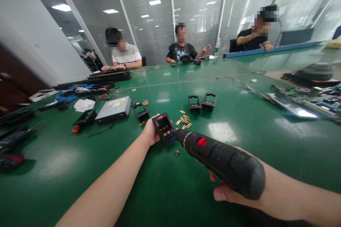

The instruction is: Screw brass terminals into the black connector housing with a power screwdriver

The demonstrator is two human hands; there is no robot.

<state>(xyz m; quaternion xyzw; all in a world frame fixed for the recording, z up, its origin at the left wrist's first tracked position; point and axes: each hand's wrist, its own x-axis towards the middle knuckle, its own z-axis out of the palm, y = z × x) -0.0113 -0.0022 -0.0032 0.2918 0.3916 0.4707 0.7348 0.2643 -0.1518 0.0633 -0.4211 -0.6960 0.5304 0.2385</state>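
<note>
Left hand (150, 132) gripping small black housing (164, 129), tilting it above green surface (170, 191). Right hand (226, 189) clenching around black electric screwdriver (221, 161), tip touching housing's inside. Brass contact pieces (184, 120) lying just beyond. Two similar black frames (202, 101) sitting farther away.

Brass clips (184, 118) and two black frames (202, 101) are crowding twelve o'clock of the held housing (164, 129), while open green table (226, 131) is lying at three.
</note>
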